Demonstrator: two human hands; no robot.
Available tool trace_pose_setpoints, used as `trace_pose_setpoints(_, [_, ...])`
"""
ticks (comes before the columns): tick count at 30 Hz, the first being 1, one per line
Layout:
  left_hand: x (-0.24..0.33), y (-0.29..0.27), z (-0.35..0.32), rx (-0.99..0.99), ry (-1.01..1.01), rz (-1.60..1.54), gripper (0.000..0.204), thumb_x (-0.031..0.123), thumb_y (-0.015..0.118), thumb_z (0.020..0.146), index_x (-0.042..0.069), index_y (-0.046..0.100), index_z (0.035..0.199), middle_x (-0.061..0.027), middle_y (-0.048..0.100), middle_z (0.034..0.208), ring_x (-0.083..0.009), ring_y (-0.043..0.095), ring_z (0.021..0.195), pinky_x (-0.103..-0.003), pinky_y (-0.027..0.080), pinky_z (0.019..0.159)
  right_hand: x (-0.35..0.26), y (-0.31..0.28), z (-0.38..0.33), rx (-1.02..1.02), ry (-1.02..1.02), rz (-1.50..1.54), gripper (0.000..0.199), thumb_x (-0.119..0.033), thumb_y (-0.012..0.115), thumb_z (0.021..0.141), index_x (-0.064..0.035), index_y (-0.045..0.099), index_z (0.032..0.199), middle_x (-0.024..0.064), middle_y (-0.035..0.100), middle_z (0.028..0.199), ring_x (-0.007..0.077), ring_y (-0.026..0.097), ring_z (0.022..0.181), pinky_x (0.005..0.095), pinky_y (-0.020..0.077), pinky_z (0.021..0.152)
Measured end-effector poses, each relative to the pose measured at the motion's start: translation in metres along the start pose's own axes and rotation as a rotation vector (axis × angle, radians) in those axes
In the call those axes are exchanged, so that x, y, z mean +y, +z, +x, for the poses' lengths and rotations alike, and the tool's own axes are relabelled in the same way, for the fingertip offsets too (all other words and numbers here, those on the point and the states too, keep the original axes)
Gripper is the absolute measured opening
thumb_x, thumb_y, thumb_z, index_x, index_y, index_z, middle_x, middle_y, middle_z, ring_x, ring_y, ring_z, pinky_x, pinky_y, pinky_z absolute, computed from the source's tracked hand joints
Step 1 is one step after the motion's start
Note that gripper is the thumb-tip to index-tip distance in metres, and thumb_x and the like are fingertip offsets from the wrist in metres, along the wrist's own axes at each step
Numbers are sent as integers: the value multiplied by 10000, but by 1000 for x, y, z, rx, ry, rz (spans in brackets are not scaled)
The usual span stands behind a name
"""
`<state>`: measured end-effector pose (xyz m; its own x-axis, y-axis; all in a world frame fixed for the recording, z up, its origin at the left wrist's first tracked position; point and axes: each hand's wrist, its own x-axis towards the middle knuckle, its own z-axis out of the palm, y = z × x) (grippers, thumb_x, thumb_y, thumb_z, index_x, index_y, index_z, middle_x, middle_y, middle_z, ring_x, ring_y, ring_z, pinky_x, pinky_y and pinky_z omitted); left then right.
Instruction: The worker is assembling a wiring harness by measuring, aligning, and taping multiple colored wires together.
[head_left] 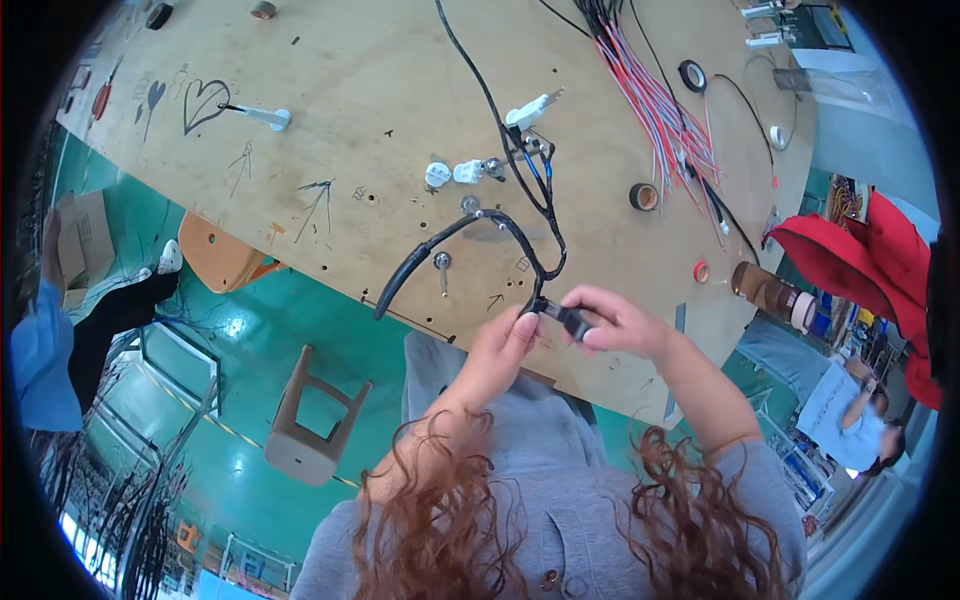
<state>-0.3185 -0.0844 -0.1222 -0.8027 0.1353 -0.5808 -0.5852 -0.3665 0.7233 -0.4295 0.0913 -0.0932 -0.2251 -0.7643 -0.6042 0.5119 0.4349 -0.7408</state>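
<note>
Hands meet just above the near edge of a tilted wooden board point(330, 150). The left hand point(497, 352) pinches a black cable point(455, 233) where it joins a small black connector point(570, 318), and the right hand point(620, 322) grips that connector between thumb and fingers. The connector lies roughly level, its long axis running left to right between the hands. The cable arches up and leftward over the board. A bundle of red wires point(655, 105) lies farther off, beside rolls of tape point(644, 196).

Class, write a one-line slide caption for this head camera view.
Both hands, left hand and right hand, pinch a black connector ending a black cable over a plywood workbench.
</note>
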Motion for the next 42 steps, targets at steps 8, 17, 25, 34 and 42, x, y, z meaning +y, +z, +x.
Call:
trace_pose_setpoints(8, [-3, 21, -8, 233, 208, 301, 209, 176, 402, 922, 2, 508, 967, -39, 471, 616, -136, 453, 561, -262, 382, 537, 23, 23, 39, 446, 157, -91, 475, -317, 599, 801, -32, 449, 1149, 60, 540, 956, 99, 497, 852, 241, 410, 706])
trace_pose_setpoints(17, [11, -12, -7, -157, -122, -370, 288, 269, 416, 930, 20, 559, 903, 60, 377, 560, -28, 308, 480, -188, 231, 440, 13, -1, 56, -143, -66, 267, 519, -315, 663, 715, -27, 499, 1115, 33, 521, 956, 94, 491, 724, 240, 405, 673])
trace_pose_setpoints(25, [-17, -2, 0, 302, 280, 432, 191, 191, 466, 904, 20, 549, 889, -75, 533, 587, -130, 497, 494, -272, 369, 465, 4, 16, 18, -59, -104, 329, 662, -349, 666, 710, 2, 389, 1199, 43, 485, 1007, 112, 472, 913, 275, 384, 817])
trace_pose_setpoints(34, [-8, 5, 2, 257, 115, 226, 223, 212, 485, 903, 16, 590, 880, 41, 469, 583, -44, 376, 501, -206, 306, 451, 24, 36, 91, 416, -171, 264, 461, -200, 636, 766, -10, 454, 1145, 47, 559, 878, 99, 543, 665, 235, 417, 569])
trace_pose_setpoints(42, [-6, -19, -1, 193, 143, 360, 225, 241, 540, 875, 25, 581, 923, 16, 508, 571, -108, 437, 450, -233, 334, 438, 13, -7, 46, -9, -18, 263, 330, -205, 612, 778, -15, 553, 1041, 4, 545, 843, 78, 497, 821, 250, 405, 684])
